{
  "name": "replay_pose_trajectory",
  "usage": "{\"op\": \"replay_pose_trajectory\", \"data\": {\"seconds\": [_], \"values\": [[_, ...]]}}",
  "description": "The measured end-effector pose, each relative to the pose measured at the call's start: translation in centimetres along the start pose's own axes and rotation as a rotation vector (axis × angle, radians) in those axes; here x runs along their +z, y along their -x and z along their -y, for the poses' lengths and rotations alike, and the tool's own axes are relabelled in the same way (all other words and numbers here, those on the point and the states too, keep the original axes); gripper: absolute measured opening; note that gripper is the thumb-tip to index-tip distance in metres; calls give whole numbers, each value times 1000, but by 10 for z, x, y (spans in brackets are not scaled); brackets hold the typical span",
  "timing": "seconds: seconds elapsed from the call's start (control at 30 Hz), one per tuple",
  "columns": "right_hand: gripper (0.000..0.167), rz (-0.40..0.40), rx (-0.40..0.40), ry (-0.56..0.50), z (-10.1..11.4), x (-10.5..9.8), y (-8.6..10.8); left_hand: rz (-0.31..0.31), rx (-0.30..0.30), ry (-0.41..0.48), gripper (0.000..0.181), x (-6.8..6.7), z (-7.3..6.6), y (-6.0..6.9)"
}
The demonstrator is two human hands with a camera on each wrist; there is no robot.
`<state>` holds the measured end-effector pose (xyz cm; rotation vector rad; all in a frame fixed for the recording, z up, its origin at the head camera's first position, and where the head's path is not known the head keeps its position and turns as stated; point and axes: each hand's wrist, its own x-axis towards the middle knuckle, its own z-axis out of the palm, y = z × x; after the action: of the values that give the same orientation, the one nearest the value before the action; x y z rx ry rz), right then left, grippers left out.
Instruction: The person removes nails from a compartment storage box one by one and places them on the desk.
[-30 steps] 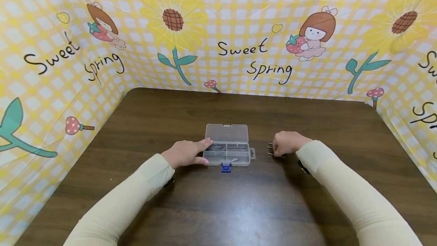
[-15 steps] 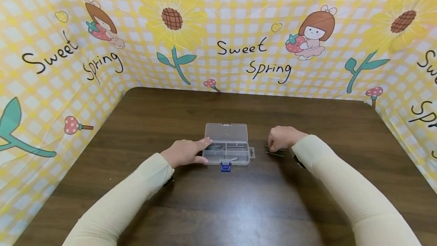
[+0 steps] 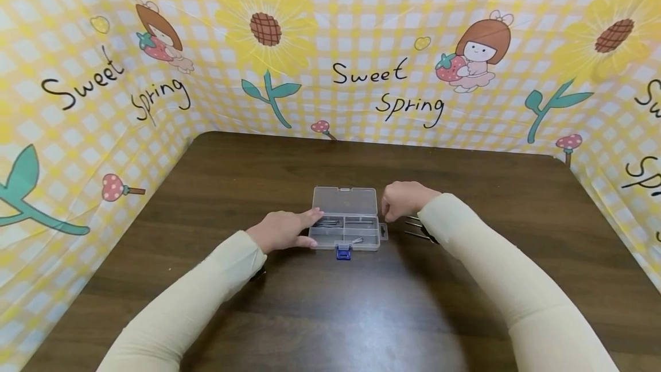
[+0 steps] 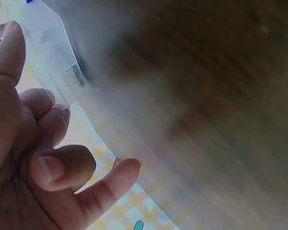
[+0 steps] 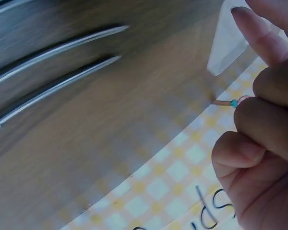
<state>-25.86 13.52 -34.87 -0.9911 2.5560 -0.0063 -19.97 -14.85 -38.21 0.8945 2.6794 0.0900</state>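
A clear plastic organizer box [image 3: 326, 241] with a blue latch [image 3: 343, 253] lies with its lid [image 3: 345, 201] raised at the back. Its back left compartment has several long nails [image 3: 326, 224]; thin metal pieces [image 3: 357, 240] lie in the front right one. My left hand [image 3: 281, 230] rests against the box's left side, thumb and forefinger spread along it. Just right of the box hovers my right hand [image 3: 405, 200], fingers curled and fingertips drawn together. Whether they pinch a thing is hidden. Loose steel nails [image 5: 57, 91] lie below the right wrist.
The dark wooden table [image 3: 248, 314] carries the box near its middle. A yellow checked cloth [image 3: 361, 27] with printed flowers and lettering hangs around the back and sides. A clear hanging tab [image 3: 383, 231] juts from the box's right end.
My right hand has lifted off the loose nails and moved left to the box's right end, uncovering the nails. The left hand and the box have stayed in place.
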Motion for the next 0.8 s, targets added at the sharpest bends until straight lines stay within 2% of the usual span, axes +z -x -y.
{"op": "replay_pose_trajectory", "data": {"seconds": [0.1, 0.27, 0.33, 0.47, 0.63, 0.8], "values": [[12, -6, -17, 19, 7, -4, -6, 0, -5, 10, 75, 0, 0, 0], [27, 17, -48, 15, 17, -9, -16, 2, -6, 21, 75, 1, 0, 0], [27, 25, -59, 14, 20, -10, -19, 1, -3, 24, 75, 1, 0, 0], [15, 21, -57, 18, 25, -10, -23, -2, -3, 24, 74, 0, 0, 0], [26, 36, -62, 3, 31, -7, -27, 1, -7, 18, 74, 0, 0, 0], [30, 57, -58, 21, 34, -2, -29, 2, -7, 17, 74, -1, 0, 0]]}}
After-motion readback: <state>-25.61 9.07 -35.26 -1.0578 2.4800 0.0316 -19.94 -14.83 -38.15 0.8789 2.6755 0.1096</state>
